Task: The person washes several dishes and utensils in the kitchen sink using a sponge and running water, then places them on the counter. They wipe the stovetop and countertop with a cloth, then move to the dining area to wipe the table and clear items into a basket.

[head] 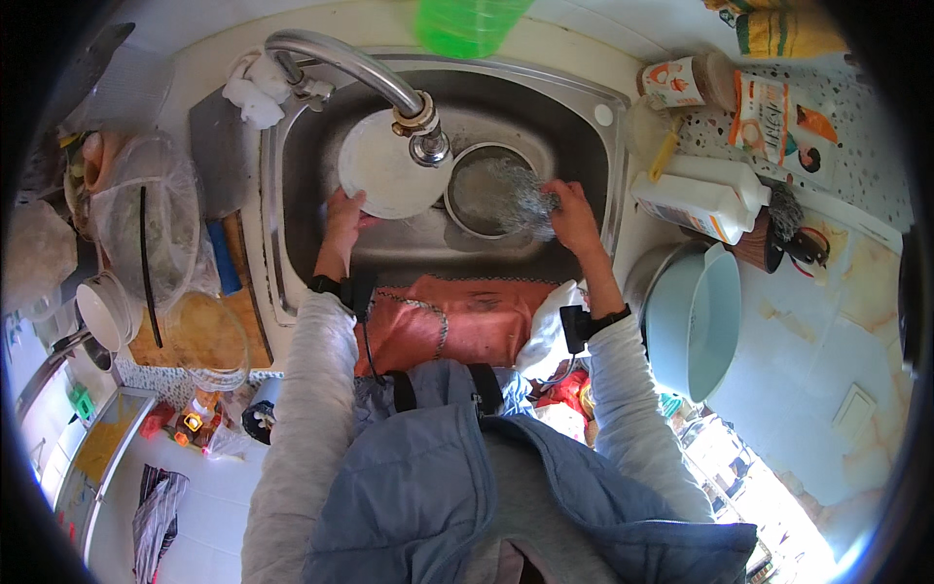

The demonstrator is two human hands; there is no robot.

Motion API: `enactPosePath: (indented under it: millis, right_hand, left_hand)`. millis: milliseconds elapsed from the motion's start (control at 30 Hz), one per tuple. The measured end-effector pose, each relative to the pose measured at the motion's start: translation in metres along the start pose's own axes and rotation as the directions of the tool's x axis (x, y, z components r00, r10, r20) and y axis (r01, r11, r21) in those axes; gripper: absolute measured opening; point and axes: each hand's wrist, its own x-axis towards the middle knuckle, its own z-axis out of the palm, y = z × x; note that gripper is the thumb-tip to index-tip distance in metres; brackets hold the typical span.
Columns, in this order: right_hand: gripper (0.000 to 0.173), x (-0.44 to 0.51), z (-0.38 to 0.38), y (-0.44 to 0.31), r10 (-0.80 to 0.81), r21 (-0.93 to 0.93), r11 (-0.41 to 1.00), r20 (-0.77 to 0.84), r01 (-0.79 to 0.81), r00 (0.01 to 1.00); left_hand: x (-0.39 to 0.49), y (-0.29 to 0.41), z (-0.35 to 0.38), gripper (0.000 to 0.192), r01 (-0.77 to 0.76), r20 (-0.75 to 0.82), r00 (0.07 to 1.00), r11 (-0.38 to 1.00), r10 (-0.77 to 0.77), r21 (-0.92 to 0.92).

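Note:
My left hand (346,219) grips the lower left rim of a pale round plate (387,171), which lies in the stainless-steel sink (408,255) under the faucet (350,62). A round metal pan or bowl (474,190) rests to the right of the plate, close against it. Over its right side spreads a blurred silvery mass (525,197), perhaps a steel-wool scrubber or splashing water; which one I cannot tell. My right hand (573,215) is at the right edge of this mass, with its fingers curled in. What those fingers hold is unclear.
A green plastic container (471,25) stands behind the sink, with a white cloth (257,89) by the faucet base. On the right are white bottles (693,204), a light-blue basin (693,321) and food packages (777,120). To the left are a cutting board (252,321) and white bowls (106,310).

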Motion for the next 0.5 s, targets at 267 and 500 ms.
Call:
enactPosePath:
  millis: [267,500]
  right_hand:
    - [0.043,0.013,-0.006,-0.008,-0.158,0.18,0.973,0.068,0.143,0.985]
    - [0.054,0.048,0.111,-0.109,-0.063,0.646,0.747,0.307,-0.159,0.95]
  left_hand:
    - [0.018,0.008,0.006,0.038,-0.096,-0.104,0.983,0.911,0.149,0.4]
    - [0.0,0.01,0.031,0.043,-0.219,-0.063,0.956,0.843,0.285,0.492]
